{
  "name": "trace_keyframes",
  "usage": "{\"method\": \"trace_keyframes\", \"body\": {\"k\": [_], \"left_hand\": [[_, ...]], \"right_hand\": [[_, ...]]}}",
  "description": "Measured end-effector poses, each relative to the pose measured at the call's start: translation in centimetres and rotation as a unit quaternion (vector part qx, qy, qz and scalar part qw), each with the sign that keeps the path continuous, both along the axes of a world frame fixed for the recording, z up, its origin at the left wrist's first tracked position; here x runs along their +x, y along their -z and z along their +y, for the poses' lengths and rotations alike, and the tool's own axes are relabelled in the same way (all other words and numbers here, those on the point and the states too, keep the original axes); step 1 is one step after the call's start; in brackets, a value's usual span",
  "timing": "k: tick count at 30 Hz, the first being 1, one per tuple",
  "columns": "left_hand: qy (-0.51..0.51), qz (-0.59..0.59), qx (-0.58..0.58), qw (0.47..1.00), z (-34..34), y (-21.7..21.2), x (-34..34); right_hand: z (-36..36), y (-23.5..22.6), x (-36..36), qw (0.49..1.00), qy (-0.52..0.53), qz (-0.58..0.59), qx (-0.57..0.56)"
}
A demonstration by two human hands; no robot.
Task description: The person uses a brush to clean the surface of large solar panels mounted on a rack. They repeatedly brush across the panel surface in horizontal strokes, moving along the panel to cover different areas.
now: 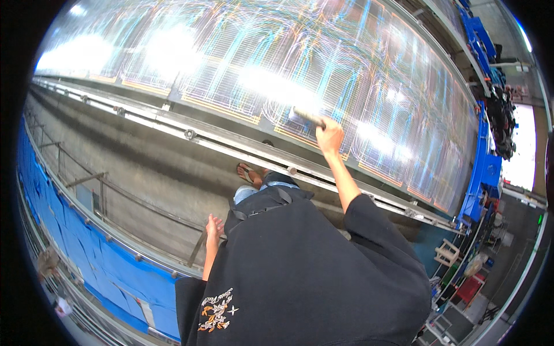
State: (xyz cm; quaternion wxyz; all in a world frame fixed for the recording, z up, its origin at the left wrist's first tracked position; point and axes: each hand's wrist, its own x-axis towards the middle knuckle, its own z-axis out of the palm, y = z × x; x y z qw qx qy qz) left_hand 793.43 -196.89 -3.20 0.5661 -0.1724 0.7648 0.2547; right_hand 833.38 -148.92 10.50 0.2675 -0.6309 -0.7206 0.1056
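Observation:
My right hand is closed round the light-coloured handle of a hand tool, stretched out over a long table. The tool's head is lost in glare, so its kind does not show. Under it lies a glossy sheet covered in fine blue, orange and purple lines, with orange borders along its near side. Whether the tool touches the sheet I cannot tell. My left hand hangs low beside my body, holding nothing, fingers apart, well away from the table.
A metal rail with round fittings runs along the table's near edge, between me and the sheet. Behind me on the left stands another long frame hung with blue sheeting. Blue metal parts stand at the table's right end, near a pale stool.

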Motion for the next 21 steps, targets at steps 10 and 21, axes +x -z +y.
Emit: {"method": "trace_keyframes", "body": {"k": [10,21], "left_hand": [[0.12,0.025,0.082,0.989,13.8,-3.8,1.2],[0.294,0.073,-0.011,0.953,13.4,0.1,-2.6]], "right_hand": [[-2.9,1.0,-1.4,0.997,-0.064,0.029,-0.04],[3.9,-0.6,7.4,0.996,0.07,0.038,-0.028]]}}
